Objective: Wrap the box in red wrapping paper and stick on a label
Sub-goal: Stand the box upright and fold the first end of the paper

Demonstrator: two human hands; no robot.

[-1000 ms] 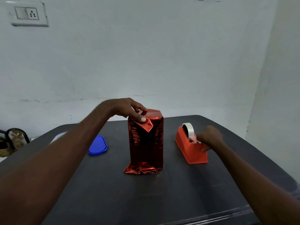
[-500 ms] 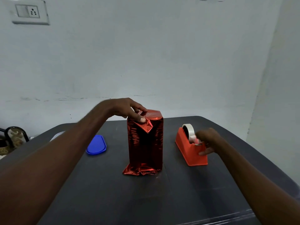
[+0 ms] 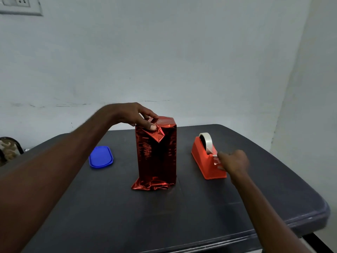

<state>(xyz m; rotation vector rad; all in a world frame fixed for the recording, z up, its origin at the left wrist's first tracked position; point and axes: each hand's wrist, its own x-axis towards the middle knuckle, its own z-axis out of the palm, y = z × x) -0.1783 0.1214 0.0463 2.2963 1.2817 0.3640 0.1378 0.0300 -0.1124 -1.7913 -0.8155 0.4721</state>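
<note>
A tall box (image 3: pixel 157 152) wrapped in shiny red foil paper stands upright near the middle of a dark grey table (image 3: pixel 182 216), its loose lower edge of foil crumpled and splayed on the tabletop. The left hand (image 3: pixel 135 115) rests on the box's top near corner, with the thumb (image 3: pixel 149 126) pressing a folded triangular flap (image 3: pixel 156 134) of foil flat against the upper front face and the other fingers curled over the top edge. To the right of the box, apart from it, sits an orange tape dispenser (image 3: pixel 206 159) carrying a roll of whitish tape (image 3: pixel 207 142). The right hand (image 3: pixel 234 161) is at the dispenser's cutter end, fingers bent toward the tape's free end; whether they actually pinch the tape cannot be told. To the left of the box, apart from it, lies a blue oval lid (image 3: pixel 100 156), flat on the table.
</note>
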